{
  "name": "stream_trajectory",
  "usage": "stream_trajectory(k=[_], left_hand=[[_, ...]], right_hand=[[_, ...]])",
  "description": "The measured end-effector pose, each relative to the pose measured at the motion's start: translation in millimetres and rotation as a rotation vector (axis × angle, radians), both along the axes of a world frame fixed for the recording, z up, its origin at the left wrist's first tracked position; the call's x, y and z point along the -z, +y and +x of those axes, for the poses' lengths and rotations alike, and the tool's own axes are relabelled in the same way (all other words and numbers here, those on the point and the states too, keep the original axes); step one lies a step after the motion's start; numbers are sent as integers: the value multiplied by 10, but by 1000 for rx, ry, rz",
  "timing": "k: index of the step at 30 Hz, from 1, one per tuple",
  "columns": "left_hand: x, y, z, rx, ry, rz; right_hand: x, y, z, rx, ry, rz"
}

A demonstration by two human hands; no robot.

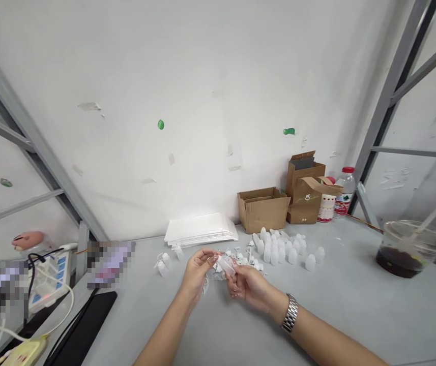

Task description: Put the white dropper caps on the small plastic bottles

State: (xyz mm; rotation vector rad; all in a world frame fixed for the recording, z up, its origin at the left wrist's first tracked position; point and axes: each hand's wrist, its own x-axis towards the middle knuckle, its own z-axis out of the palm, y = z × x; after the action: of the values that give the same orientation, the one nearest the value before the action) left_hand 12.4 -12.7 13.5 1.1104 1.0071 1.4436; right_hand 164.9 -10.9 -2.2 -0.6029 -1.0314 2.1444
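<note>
Left hand (196,269) pinches a white piece (226,265), open tabletop (141,305) toward black slab (91,328).

smooth plastic piece (226,264), matt cardboard box (263,216)

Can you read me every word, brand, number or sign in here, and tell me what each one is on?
None can be read for certain.
Brown paper bag: a pale emblem and small print, too small to read.
Red-capped bottle: a printed label, too blurred to read.
White power strip: no legible markings.
Held white plastic piece: no writing visible.
</note>
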Motion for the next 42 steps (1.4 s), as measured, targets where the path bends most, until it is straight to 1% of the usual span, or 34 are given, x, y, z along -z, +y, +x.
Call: stream_trajectory(k=[2,4,6,7,10,13,16,18,20,24,29,31,34,36,38,40,42], left_hand=[[-13,2,-11,43,61,5],[-29,1,-24,67,173,25],[-45,-5,-35,29,309,50],[-51,-9,-39,-11,370,64],[-56,-24,-46,-108,479,89],[-40,-23,-62,-137,500,81],[-19,-3,-87,-123,460,50],[-20,13,-97,-125,423,32],[-39,21,-91,-107,360,10],[-86,9,-44,-25,157,-78],[-58,-3,-2,-48,9,-96],[-41,0,-4,-59,-2,-86],[-29,5,-12,-67,16,-83],[-22,9,-11,-61,26,-85],[-9,14,-1,-72,27,-87],[9,17,16,-83,28,-101],[23,13,33,-67,6,-127]], right_hand=[[24,36,-13,68,-67,66],[60,72,-30,159,-188,192],[93,89,-44,222,-312,326],[107,88,-49,242,-360,386],[126,52,-54,280,-483,513],[114,1,-42,290,-621,637],[88,-32,-19,317,-769,827],[82,-34,-8,336,-830,912],[89,-23,-5,363,-828,909],[104,-3,-20,420,-696,785],[68,-20,-42,413,-570,692],[64,-13,-49,349,-511,615],[79,19,-54,200,-407,412],[89,40,-56,143,-369,306],[89,52,-59,147,-361,291],[78,56,-65,194,-365,348],[65,55,-71,245,-369,406]])
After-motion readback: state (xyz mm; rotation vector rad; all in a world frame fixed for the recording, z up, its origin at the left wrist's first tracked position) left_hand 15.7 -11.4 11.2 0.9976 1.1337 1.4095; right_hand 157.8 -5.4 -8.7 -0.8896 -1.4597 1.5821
